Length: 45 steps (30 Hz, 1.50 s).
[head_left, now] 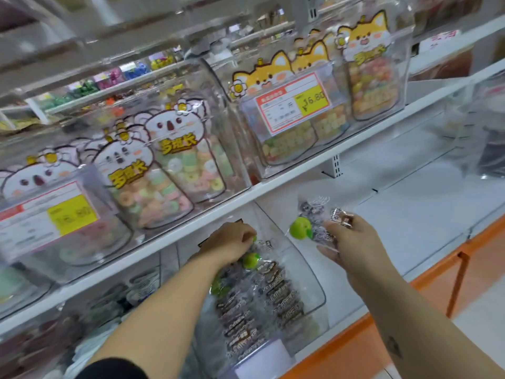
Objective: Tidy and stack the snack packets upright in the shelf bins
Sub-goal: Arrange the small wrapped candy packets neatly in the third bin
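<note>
On the lower shelf stands a clear plastic bin (314,285) with several clear snack packets (262,299) of dark wrapped sweets, each with a green round mark. My left hand (232,242) reaches into the back of this bin, fingers curled on the top of a packet there. My right hand (352,242) grips another clear packet (311,222) with a green round mark, held in the air just right of the bin, over the bare white shelf.
The shelf above carries clear bins of koala-topped packets (175,160) and fox-topped packets (366,77), with price cards (292,102) on the fronts. White shelf board (410,214) spreads to the right, edged in orange (437,272). More bins stand at lower left (109,305).
</note>
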### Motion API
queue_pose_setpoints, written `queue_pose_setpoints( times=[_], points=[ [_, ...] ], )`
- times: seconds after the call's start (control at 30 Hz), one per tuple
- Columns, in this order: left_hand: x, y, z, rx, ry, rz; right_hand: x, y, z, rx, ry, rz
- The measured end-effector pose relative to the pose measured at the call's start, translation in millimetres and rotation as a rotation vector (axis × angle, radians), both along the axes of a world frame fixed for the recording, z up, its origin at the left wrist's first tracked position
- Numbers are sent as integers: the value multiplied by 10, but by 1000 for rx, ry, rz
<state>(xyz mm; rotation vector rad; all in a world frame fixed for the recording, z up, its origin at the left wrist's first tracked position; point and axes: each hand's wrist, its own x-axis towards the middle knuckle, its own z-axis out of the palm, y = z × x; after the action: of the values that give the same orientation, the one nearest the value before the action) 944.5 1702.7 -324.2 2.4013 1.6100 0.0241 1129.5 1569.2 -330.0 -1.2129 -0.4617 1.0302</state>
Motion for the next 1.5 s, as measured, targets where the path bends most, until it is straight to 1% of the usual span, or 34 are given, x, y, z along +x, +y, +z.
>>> queue_pose_setpoints(
  times=[0.07,0.23,0.33,0.47,0.63,0.83,0.97,1.03,1.13,1.2,1.27,1.37,1.4,1.5],
  points=[
    [61,106,-40,-33,61,-37,-5,39,-8,11,37,0],
    [148,249,-159,-176,72,4,-32,96,11,43,83,43],
    [206,301,-206,-264,134,-2,-9,94,17,41,91,55],
    [244,364,-266,-278,188,15,55,76,22,27,129,58],
    [240,408,-269,-275,272,12,58,74,28,23,118,81],
    [191,462,-194,-324,231,-13,33,98,5,11,102,94],
    [103,396,-65,-240,166,-31,31,112,-6,7,92,83],
    [19,290,45,-160,73,-49,43,108,-3,2,68,82],
    [-81,19,205,-35,-202,-13,76,80,17,24,-10,90],
    [-118,-163,284,-12,-320,84,76,57,28,57,-149,121],
    [-136,-323,351,7,-375,137,45,6,78,101,-310,190],
    [-116,-494,424,-69,-423,110,-15,-76,144,149,-556,329],
    [-106,-543,443,-93,-434,79,-23,-100,174,159,-614,344],
    [-76,-677,472,-152,-435,18,1,-171,270,191,-703,368]
  ],
)
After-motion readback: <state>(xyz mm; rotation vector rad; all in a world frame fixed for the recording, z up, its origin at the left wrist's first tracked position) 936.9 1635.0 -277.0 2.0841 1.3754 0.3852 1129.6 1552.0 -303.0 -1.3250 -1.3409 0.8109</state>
